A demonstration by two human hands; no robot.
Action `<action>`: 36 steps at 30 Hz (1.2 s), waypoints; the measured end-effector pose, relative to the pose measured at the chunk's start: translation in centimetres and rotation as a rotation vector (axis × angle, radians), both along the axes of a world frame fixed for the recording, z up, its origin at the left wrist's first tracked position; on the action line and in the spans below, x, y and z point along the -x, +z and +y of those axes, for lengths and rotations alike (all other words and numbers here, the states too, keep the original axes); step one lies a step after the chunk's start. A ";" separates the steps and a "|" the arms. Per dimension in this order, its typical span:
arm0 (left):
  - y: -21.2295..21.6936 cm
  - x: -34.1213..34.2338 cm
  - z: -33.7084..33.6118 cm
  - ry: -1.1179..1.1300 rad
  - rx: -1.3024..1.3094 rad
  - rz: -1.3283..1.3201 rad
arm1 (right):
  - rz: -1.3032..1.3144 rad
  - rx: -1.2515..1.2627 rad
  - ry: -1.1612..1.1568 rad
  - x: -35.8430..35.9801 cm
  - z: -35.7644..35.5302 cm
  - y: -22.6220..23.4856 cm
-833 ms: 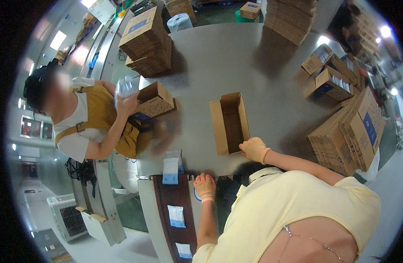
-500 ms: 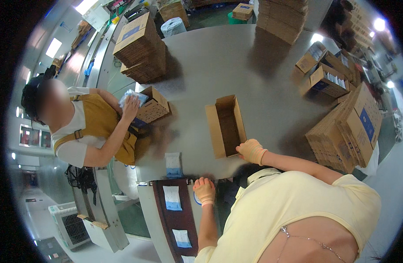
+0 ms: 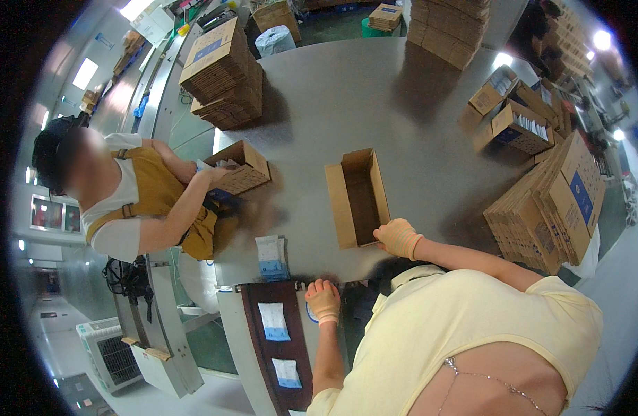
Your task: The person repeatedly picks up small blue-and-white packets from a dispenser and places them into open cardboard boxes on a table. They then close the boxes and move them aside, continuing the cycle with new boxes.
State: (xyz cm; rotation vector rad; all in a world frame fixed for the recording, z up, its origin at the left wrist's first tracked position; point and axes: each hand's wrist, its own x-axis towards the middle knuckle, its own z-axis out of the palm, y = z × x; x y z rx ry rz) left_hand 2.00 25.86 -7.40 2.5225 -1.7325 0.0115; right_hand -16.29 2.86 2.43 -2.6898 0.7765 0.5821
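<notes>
Left side, a co-worker's hand (image 3: 213,176) is now dipping into one carton (image 3: 252,180), so that's probably filling up. Nearer, at least two packets (image 3: 268,256) are overlapping, two full ones riding the belt (image 3: 277,351). My left hand (image 3: 324,302) is curling there, can't tell if it's holding anything; one open box (image 3: 342,209) is sitting on the surface (image 3: 319,104), right hand (image 3: 400,239) gripping it.

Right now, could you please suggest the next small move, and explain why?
Perhaps the left hand should reach for the overlapping packets: it appears to hold none, while the right hand is at the open carton, which looks empty.
</notes>
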 end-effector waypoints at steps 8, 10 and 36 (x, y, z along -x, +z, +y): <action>0.0 -0.1 0.1 -0.017 0.060 -0.009 | -0.006 -0.014 -0.010 0.0 -0.1 0.5; 0.0 -0.1 0.0 -0.012 0.044 -0.008 | -0.011 -0.018 -0.015 0.0 -0.1 0.3; -0.2 -0.1 0.0 -0.009 0.070 -0.026 | 0.028 0.003 0.060 0.4 0.9 -0.1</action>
